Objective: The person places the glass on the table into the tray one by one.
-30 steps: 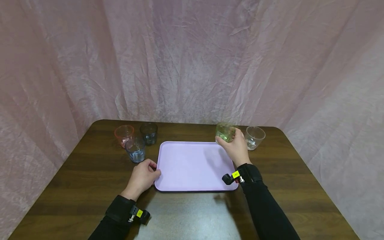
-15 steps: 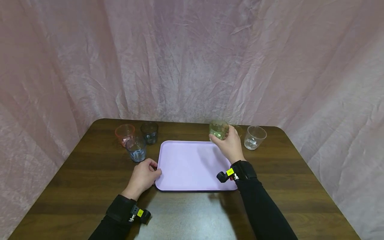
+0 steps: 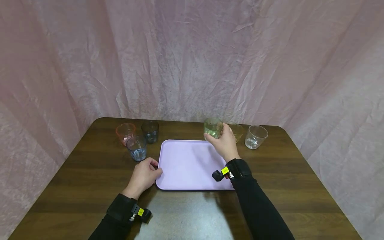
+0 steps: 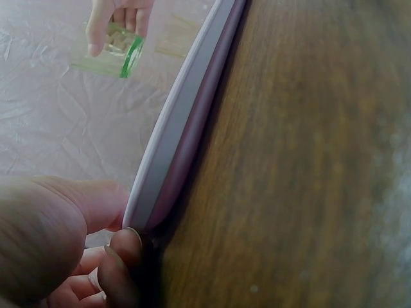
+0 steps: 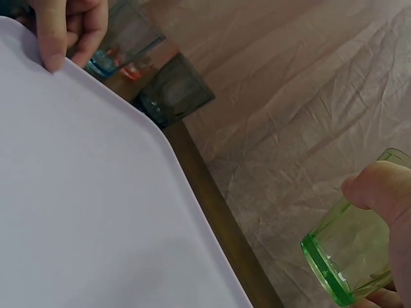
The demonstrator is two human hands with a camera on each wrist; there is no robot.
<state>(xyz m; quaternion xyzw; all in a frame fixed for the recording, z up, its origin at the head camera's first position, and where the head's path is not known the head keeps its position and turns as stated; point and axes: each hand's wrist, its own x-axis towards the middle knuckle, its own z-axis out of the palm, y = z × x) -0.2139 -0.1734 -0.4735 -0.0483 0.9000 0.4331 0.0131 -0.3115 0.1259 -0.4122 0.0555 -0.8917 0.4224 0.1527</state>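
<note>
The green glass is see-through and pale, near upright, its open rim on top; it is held up at the far edge of the tray, right of the middle. The tray is flat, lilac, with rounded corners and a low raised rim, and lies on the dark wooden table. Only the head view lays out the row of glasses: the red glass, the dark glass and, nearer, the blue glass stand left of the tray; on the far right are the yellow glass, partly behind the right hand, and the clear glass. The two wrist views bring out what the head view hardly gives: a thick base of deeper green on the green glass, seen against the pink curtain, so it is clear of the table. The left wrist view alone shows the tray's outer side up close. The right hand grips the green glass, thumb on one side and fingers around the other, spread as wide as the glass. The left hand is nearly closed, pinching the tray's left edge, with the thumb over the rim, a fingertip against it from below and the other fingers curled
</note>
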